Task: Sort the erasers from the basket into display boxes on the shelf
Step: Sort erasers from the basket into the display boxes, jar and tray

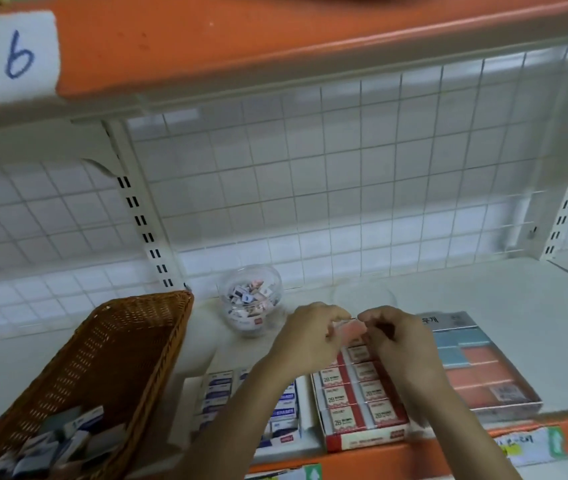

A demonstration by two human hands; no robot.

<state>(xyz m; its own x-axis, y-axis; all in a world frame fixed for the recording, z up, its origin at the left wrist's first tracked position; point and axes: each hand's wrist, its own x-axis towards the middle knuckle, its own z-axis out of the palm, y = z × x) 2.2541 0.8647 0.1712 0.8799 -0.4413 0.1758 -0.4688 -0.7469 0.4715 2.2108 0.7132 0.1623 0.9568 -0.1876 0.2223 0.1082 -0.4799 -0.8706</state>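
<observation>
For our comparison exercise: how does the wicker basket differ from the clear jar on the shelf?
The wicker basket is brown, woven and boxy; the clear jar is see-through and round. The basket is far larger than the jar. The basket sits at the front left, while the jar stands further back on the shelf. Both hold loose erasers.

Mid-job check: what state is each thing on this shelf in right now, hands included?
wicker basket: erasers left at its near end
clear jar: upright, part full of small erasers
red display box: open, visible rows full
blue-white display box: open, stocked, partly hidden
left hand: pinches pink item
right hand: pinches same pink item
pink item: held over red display box, blurred
</observation>
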